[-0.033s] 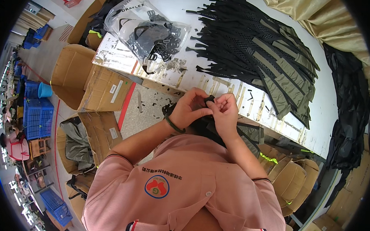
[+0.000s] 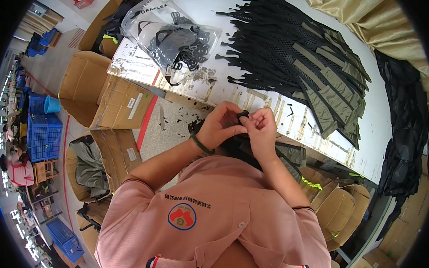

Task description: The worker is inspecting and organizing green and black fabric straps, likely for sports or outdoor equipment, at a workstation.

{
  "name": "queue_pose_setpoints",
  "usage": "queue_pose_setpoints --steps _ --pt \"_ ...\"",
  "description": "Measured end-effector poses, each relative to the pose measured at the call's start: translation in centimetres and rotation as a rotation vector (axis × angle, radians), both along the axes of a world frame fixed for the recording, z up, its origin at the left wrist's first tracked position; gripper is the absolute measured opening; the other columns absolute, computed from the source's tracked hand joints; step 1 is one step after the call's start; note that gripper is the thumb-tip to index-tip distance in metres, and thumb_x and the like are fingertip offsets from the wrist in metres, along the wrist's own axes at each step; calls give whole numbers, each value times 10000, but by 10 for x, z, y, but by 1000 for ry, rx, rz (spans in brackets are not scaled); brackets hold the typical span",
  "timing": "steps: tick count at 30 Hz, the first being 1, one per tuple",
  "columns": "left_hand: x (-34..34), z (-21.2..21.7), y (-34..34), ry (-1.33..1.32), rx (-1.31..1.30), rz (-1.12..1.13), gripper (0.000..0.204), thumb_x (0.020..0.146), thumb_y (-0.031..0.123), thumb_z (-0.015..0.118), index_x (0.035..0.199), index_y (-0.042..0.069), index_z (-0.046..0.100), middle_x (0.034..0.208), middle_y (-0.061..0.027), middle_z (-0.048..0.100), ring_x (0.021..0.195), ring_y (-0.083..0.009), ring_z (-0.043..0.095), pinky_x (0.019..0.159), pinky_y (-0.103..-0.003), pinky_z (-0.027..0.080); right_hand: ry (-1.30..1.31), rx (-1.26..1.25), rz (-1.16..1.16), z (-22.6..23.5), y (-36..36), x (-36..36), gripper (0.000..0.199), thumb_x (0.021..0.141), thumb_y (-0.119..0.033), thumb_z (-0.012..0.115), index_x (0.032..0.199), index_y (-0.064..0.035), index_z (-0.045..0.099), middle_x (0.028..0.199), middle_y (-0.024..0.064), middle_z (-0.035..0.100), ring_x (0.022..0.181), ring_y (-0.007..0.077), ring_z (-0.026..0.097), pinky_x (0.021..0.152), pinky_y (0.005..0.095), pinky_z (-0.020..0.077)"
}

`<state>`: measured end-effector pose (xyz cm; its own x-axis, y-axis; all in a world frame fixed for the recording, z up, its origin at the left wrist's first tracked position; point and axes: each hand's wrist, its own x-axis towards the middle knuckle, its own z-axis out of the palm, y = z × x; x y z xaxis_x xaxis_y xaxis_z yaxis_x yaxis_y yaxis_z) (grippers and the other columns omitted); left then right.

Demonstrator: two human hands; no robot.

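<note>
While the left hand [image 2: 220, 127] grips a small black piece [image 2: 243, 114] by the table's near edge [image 2: 291, 141], the right hand [image 2: 261, 129] pinches it too; from there, bagged black buckles [image 2: 191, 56] lie toward half past ten, strapped mesh pieces [image 2: 294, 65] toward one o'clock.

Left hand [image 2: 219, 127] and right hand [image 2: 262, 130] hold a black piece [image 2: 243, 114], perhaps webbing, near the white table [image 2: 371, 136].

Head-worn wide fisheye view from close above, downward onto left hand [image 2: 219, 126], right hand [image 2: 262, 130] and white table [image 2: 374, 117].
</note>
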<state>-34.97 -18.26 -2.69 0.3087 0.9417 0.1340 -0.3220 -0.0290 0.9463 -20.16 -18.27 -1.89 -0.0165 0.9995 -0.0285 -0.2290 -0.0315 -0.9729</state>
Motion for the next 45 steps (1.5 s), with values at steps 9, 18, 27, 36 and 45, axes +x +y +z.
queue_pose_setpoints --steps 9,18,27,36,45 --pt "-11 4 4 183 143 0 309 753 -48 690 1002 64 545 942 -22 520 873 -132 535 776 -258 451 152 -417 339 30 11 21 120 909 -109 555 987 -19 567 684 -32 508 596 66 496 535 203 421" --pt "-16 9 -3 432 203 -69 270 762 -33 680 980 70 558 875 -20 514 756 -110 519 641 -211 408 -410 -16 255 16 17 17 114 888 -106 573 903 4 596 721 45 580 648 87 496 610 230 421" --pt "-97 -60 -51 452 -423 256 371 770 74 713 1089 85 523 886 -30 519 661 -80 462 579 -219 426 -1497 559 -260 46 100 100 306 725 -70 673 1025 -89 619 939 97 577 892 276 531 762 394 407" --pt "-45 -22 5 368 -434 -128 321 877 262 616 1083 24 551 971 -42 578 601 -87 509 551 -221 438 -1667 622 -142 27 119 147 367 688 22 603 1046 -57 632 865 89 539 858 259 525 757 359 412" --pt "-18 -24 79 -275 -652 109 322 915 308 567 1077 31 596 817 -20 616 599 -95 568 575 -242 484 -1389 605 242 53 -8 103 234 712 18 596 930 -38 661 744 85 509 745 252 522 678 359 438"
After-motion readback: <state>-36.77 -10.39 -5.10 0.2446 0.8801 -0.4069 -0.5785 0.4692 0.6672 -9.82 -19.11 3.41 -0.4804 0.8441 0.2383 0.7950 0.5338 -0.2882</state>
